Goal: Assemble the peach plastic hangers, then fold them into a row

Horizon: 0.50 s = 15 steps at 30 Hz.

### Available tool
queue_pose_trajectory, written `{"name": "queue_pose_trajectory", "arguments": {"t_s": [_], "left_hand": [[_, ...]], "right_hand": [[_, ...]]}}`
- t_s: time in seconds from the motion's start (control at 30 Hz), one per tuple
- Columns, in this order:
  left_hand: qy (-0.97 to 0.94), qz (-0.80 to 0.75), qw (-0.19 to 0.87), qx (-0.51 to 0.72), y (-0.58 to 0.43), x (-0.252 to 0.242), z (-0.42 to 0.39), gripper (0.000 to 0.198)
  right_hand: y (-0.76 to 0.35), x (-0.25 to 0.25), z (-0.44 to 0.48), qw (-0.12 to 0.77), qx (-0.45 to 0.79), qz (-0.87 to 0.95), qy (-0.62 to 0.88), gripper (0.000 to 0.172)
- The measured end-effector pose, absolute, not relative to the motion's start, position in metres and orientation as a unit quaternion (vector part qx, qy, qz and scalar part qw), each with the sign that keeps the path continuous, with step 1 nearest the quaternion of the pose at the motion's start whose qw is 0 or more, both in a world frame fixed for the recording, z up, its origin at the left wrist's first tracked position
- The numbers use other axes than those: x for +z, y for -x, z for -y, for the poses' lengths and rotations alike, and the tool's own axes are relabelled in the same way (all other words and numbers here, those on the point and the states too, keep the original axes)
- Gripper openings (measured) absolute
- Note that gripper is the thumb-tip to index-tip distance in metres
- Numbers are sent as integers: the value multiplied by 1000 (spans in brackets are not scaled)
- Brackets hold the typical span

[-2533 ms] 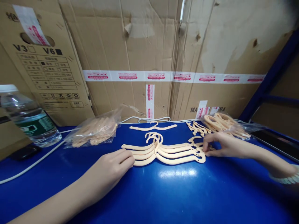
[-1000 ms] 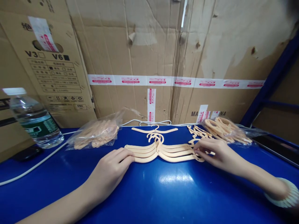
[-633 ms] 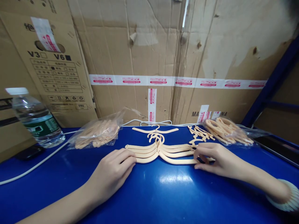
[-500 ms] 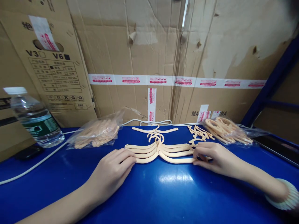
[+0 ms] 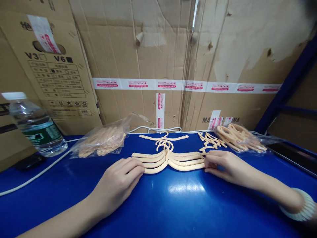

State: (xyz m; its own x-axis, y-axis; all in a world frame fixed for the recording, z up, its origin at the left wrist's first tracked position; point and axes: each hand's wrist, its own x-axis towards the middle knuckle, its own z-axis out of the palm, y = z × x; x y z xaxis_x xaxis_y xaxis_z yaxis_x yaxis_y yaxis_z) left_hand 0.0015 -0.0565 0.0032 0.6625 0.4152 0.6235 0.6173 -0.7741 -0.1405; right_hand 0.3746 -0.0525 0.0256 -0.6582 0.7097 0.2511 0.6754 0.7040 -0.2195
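Observation:
Several small peach plastic hangers point(image 5: 170, 158) lie stacked in a row on the blue table point(image 5: 158, 205). My left hand point(image 5: 119, 181) rests palm down with its fingertips against the left ends of the hangers. My right hand point(image 5: 223, 165) has its fingers curled round the right ends of the same hangers. One single hanger point(image 5: 163, 136) lies just behind the row. A loose pile of hangers point(image 5: 210, 140) sits behind my right hand.
A clear bag of hangers point(image 5: 101, 140) lies at the back left, another bag point(image 5: 240, 137) at the back right. A water bottle point(image 5: 34, 127) stands far left beside a white cable point(image 5: 37, 173). Cardboard boxes point(image 5: 158, 66) wall the back. A dark tablet point(image 5: 294, 153) lies right.
My right hand has slid left along the hangers and pushed their right ends closer together. My left hand has stayed at the left ends.

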Motion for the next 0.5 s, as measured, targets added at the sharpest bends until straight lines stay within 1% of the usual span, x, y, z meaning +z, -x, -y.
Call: {"name": "queue_pose_trajectory", "arguments": {"t_s": [0.17, 0.3, 0.37, 0.43, 0.5], "left_hand": [[896, 280, 171, -299, -1, 3, 57, 14], [898, 283, 132, -310, -2, 2, 57, 13], [897, 291, 105, -316, -2, 2, 58, 12], [893, 303, 75, -324, -3, 2, 59, 12], [883, 318, 49, -341, -4, 4, 59, 13]], "right_hand": [[-370, 29, 56, 176, 58, 909, 375, 16], [-367, 35, 60, 252, 29, 890, 378, 16], [-368, 37, 59, 301, -17, 870, 390, 23], [-372, 38, 57, 352, -54, 835, 419, 35], [-378, 37, 54, 413, -56, 784, 460, 46]]}}
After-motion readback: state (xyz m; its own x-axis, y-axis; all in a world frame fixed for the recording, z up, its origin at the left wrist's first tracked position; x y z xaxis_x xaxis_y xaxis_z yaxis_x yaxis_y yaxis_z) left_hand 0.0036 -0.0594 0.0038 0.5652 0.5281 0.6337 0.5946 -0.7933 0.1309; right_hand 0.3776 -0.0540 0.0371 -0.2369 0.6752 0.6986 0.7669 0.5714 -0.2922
